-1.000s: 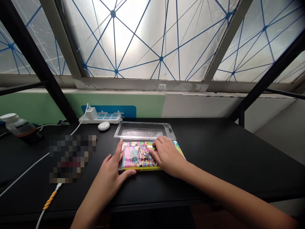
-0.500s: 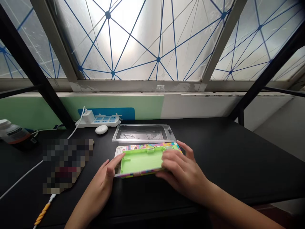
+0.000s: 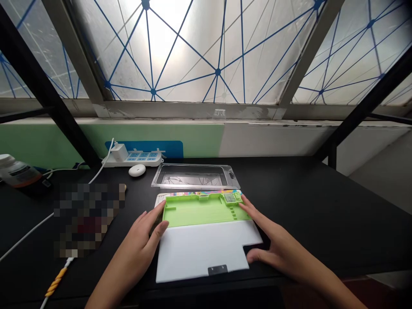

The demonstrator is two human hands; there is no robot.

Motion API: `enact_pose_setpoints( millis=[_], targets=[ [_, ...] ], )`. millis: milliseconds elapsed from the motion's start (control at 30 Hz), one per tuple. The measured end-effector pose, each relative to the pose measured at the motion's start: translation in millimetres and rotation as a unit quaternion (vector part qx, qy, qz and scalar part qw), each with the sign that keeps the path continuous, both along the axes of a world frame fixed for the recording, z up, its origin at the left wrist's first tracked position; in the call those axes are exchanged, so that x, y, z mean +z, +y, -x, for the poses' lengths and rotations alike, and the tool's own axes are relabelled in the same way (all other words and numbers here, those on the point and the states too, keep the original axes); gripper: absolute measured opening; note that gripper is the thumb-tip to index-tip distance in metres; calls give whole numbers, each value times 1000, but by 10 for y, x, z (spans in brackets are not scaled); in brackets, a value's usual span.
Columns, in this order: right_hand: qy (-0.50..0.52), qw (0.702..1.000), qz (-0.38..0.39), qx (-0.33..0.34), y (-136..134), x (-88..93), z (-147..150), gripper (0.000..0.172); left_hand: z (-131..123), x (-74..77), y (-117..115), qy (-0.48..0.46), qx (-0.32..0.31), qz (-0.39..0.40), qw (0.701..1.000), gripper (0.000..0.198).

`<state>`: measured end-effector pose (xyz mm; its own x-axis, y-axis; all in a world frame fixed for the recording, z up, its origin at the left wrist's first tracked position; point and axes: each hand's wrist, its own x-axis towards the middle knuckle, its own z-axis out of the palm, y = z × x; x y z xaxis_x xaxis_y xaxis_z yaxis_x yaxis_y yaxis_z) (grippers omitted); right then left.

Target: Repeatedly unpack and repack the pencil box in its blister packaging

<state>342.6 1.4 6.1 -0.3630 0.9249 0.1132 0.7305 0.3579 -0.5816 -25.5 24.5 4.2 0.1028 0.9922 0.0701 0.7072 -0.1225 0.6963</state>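
Note:
An opened pencil case [image 3: 199, 214] lies on the black table, its shallow light-green tray facing up. Its white flap [image 3: 202, 251] is folded out flat toward me, with a notch at the right and a small dark plate at the front edge. My left hand [image 3: 141, 240] holds the case's left side, fingers along the edge and thumb at the tray's front corner. At the right side, my right hand [image 3: 273, 236] has its fingers stretched out against the tray's edge. Its thumb is spread apart, beside the flap's notch. A sliver of colourful print shows behind the tray.
A clear plastic package [image 3: 195, 177] lies just behind the case. Farther left are a white round case [image 3: 137, 170], a power strip [image 3: 135, 159] with a plug, a bottle [image 3: 19, 174], a blurred item [image 3: 90, 221] and a white cable [image 3: 25, 237]. Black frame bars rise on both sides.
The white flap has been opened out toward me, exposing the whole green tray. My right hand has moved from over the tray to the right edge, its fingers straightened.

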Motion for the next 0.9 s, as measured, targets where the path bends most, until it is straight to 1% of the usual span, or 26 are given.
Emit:
enact_pose_setpoints(
  millis=[67,133,200,267,300,333,367,433,533,633,733,800,833,900],
  targets=[
    [16,1000,-8,-6,21,24,18,91,-8,23,-12,-19,-2,0,1000,57],
    [34,999,-22,-26,57,41,10,81,-5,43,-26,-45,-16,-4,999,58],
    [57,996,-31,-62,102,55,-6,68,6,50,-36,-73,-33,-10,997,61],
    [74,992,-34,-101,142,67,-13,50,17,45,-41,-106,-42,-10,993,66],
    [78,990,-36,-116,157,71,-11,44,19,42,-41,-124,-43,-7,991,69],
    [79,988,-40,-127,166,73,-5,42,18,41,-39,-140,-43,-2,989,71],
    [79,987,-43,-132,170,72,4,43,13,45,-36,-149,-41,3,988,72],
    [77,988,-46,-127,167,59,26,52,-8,65,-26,-138,-30,14,990,71],
    [55,992,-39,-107,153,13,49,65,-48,113,-14,-73,-15,9,997,72],
    [16,993,-61,-101,130,-61,48,62,-72,135,-24,-20,-14,-28,999,69],
    [1,990,-113,-86,96,-96,50,56,-84,152,-38,-15,-4,-63,998,58],
    [12,986,-150,-78,109,-43,69,54,-104,212,-15,-32,18,-88,995,55],
    [19,983,-166,-78,141,13,84,53,-122,268,16,-35,28,-105,993,55],
    [30,978,-191,-82,274,171,120,53,-173,429,130,-14,36,-150,988,56]
  ],
)
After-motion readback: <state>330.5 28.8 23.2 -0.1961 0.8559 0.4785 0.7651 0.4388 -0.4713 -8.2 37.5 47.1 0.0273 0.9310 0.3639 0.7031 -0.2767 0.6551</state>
